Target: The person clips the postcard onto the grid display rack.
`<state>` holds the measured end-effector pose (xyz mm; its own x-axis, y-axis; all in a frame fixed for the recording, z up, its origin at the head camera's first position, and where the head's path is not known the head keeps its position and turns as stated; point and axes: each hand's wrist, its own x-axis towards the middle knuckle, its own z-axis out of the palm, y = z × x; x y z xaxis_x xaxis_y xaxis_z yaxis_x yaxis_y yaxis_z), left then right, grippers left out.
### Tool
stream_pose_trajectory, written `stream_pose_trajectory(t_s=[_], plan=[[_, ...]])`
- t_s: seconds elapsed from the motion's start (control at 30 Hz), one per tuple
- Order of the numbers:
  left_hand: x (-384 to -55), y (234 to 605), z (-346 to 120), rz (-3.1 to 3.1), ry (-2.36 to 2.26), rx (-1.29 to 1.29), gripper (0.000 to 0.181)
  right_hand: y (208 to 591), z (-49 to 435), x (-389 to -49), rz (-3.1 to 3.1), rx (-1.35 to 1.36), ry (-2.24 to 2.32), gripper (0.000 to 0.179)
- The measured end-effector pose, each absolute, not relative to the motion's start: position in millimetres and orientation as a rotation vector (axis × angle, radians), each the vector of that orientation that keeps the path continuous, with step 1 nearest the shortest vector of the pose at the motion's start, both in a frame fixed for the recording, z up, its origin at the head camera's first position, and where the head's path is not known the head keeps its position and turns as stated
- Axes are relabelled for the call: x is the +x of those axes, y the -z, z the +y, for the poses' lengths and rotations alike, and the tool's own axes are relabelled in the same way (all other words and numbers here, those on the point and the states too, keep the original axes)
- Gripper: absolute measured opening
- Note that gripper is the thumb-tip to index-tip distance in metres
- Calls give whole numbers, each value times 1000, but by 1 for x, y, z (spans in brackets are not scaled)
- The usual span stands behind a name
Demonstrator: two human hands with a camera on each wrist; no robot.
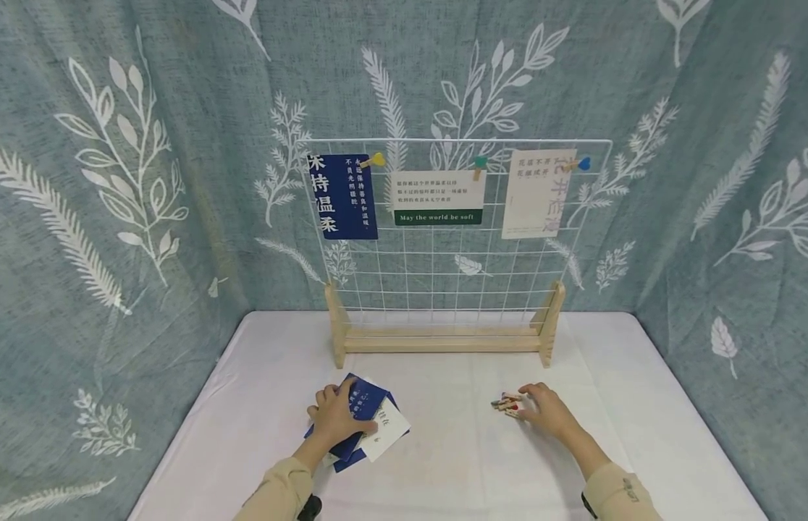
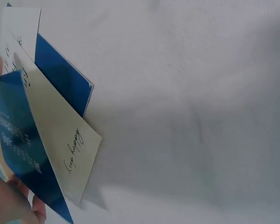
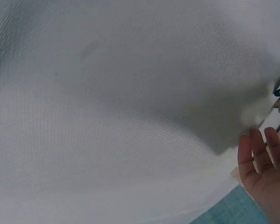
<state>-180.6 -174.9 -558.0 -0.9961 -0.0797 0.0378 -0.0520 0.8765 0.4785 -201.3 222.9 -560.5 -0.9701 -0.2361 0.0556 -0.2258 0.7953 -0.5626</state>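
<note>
Two hands, head view: left hand (image 1: 335,420) grips the blue card (image 1: 366,398) atop the card pile (image 1: 350,461) at left, lettered face up, long axis running upper right to lower left; right hand (image 1: 549,411) at the clips (image 1: 507,405). Left wrist: blue card tilted; uneven lifting could drag the white card (image 2: 65,140) along. Right wrist: fingers (image 3: 260,150) extended, seemingly holding nothing, though cropped.
</note>
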Motion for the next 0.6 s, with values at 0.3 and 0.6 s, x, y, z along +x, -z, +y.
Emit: stream_pose_trajectory(t_s=[0.3, 0.6], plan=[[-183, 549, -169, -2924, 901, 52, 108, 560, 224, -199, 2950, -373, 910, 38], [-187, 537, -158, -2782, 1068, -39, 106, 561, 223, -200, 2952, -386, 934, 39]])
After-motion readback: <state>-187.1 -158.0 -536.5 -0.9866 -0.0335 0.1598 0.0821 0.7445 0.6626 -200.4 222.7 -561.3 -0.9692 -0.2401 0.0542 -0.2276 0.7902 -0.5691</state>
